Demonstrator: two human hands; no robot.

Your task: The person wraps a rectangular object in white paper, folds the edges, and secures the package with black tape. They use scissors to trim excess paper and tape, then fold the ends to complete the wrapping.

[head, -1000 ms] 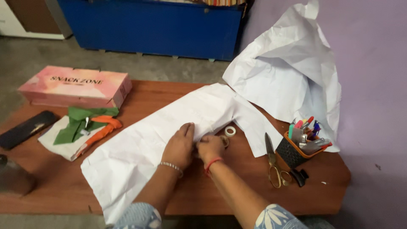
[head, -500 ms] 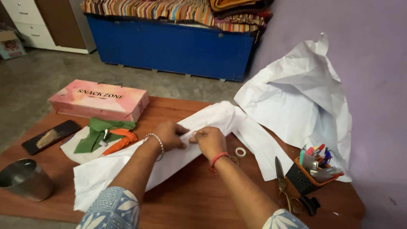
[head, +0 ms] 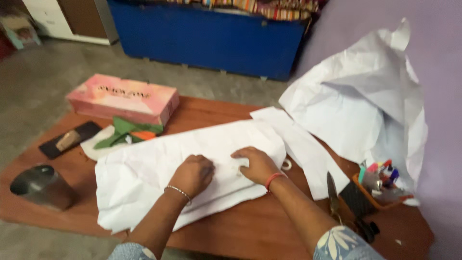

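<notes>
Evidently both hands press down on the folded white paper (head: 192, 163) at the middle of the table (head: 250, 231), left hand (head: 192, 174) curled, right hand (head: 257, 164) spread flat, seemingly to keep its creased layers lying flat.

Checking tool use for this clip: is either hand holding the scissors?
No, both the left hand and the right hand press flat on the white paper, while the scissors lie apart on the table.
</notes>
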